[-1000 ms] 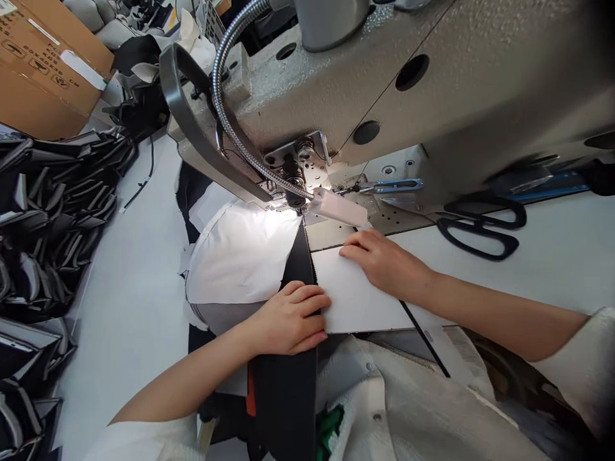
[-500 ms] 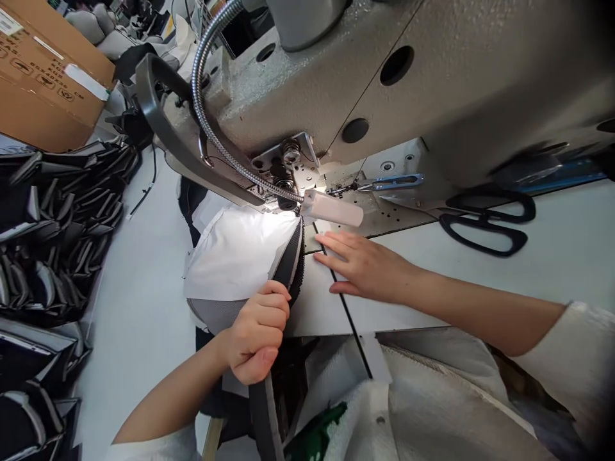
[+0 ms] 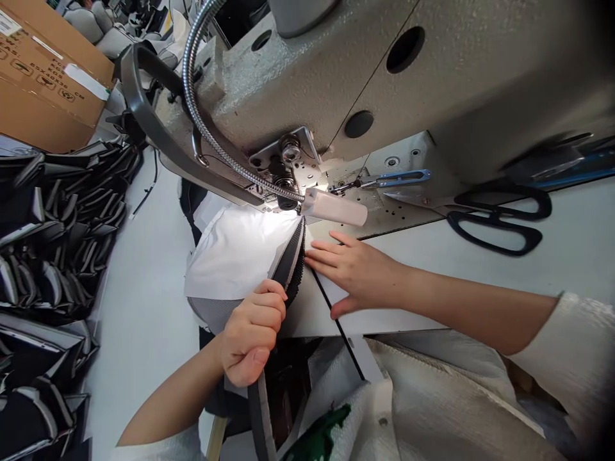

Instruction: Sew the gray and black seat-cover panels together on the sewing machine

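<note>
A fabric piece with a white panel (image 3: 235, 256) and a grey mesh lower part lies at the needle area of the sewing machine (image 3: 288, 96). Its black edge strip (image 3: 291, 256) runs from under the presser foot towards me. My left hand (image 3: 254, 333) is closed around this strip, which hangs down below the fist. Fingers spread, my right hand (image 3: 355, 272) lies flat on the table just right of the fabric edge. A thin black cord (image 3: 341, 330) passes under or beside its fingertips and trails over the table edge. A pale lamp head (image 3: 336, 206) lights the needle.
Black-handled scissors (image 3: 500, 221) and blue thread snips (image 3: 406, 178) lie on the machine bed at the right. Stacked black and grey pieces (image 3: 52, 256) fill the left side, below a cardboard box (image 3: 52, 83). A curved grey guard (image 3: 158, 141) stands before the machine head.
My left hand went from lying flat on the black strip to a closed grip, folding it leftward. My right hand moved left towards the fabric edge, and the cord shifted left too.
</note>
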### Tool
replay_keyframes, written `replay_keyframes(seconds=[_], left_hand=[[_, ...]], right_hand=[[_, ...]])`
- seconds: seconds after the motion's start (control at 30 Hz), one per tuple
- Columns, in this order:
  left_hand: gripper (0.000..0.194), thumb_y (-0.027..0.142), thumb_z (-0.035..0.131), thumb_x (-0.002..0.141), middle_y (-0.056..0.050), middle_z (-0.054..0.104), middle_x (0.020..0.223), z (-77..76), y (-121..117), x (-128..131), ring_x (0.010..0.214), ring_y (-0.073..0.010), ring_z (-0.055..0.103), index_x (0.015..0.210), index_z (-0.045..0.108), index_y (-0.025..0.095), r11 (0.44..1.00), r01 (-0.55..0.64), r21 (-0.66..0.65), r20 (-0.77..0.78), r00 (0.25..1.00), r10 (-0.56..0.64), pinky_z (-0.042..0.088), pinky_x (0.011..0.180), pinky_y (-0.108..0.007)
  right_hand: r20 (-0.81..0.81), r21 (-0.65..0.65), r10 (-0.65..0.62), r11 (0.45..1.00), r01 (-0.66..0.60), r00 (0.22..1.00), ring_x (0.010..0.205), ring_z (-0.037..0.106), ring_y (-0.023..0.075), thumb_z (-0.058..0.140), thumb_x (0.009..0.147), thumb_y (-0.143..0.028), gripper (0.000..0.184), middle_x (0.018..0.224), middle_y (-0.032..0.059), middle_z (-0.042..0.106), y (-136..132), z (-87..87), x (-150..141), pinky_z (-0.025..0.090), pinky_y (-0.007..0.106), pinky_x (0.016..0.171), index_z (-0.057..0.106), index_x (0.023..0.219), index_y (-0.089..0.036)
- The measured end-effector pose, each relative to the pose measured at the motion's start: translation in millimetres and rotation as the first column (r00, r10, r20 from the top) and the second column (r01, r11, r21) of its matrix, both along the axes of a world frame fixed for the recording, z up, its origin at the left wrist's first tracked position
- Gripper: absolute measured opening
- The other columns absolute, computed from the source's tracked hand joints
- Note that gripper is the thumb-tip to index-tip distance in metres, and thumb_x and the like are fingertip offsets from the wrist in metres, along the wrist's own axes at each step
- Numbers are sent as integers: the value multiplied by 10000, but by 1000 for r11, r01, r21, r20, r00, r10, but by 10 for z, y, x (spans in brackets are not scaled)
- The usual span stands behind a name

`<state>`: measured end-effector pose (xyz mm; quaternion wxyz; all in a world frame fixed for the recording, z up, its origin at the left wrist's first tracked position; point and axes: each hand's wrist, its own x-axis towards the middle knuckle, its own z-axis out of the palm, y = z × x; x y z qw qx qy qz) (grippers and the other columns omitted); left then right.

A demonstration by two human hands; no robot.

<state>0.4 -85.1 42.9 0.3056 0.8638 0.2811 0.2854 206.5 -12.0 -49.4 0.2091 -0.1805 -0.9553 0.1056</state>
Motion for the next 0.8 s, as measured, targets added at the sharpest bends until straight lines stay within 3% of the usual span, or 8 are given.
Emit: replay_keyframes(seconds=[0.2, 0.47, 0.8], left_hand=[[362, 315, 239, 896, 23, 299, 452, -49, -28, 61, 492, -132, 378, 558, 237, 183, 1000, 17, 16, -78, 997, -16, 385, 662, -365], [319, 280, 266, 887, 24, 285, 457, -67, -7, 117, 498, -136, 348, 583, 232, 189, 997, 83, -12, -47, 995, -83, 365, 637, -356], [299, 271, 271, 879, 27, 263, 470, -76, -10, 123, 505, -140, 340, 596, 213, 190, 994, 99, -42, -51, 994, -101, 362, 642, -359]], right_hand=[[27, 21, -193, 981, 193, 981, 1228, 424, 360, 632, 673, -719, 798, 1239, 200, 562, -59, 2, -210, 267, 557, 1039, 580, 1166, -94], [111, -20, -113, 993, 116, 987, 1295, 360, 340, 604, 713, -701, 837, 1300, 198, 522, 7, 38, -179, 266, 525, 1052, 545, 1224, -42], [159, -18, -254, 965, 260, 954, 1294, 356, 336, 606, 733, -676, 791, 1321, 202, 503, -122, 93, -305, 285, 574, 1032, 559, 1209, -46]])
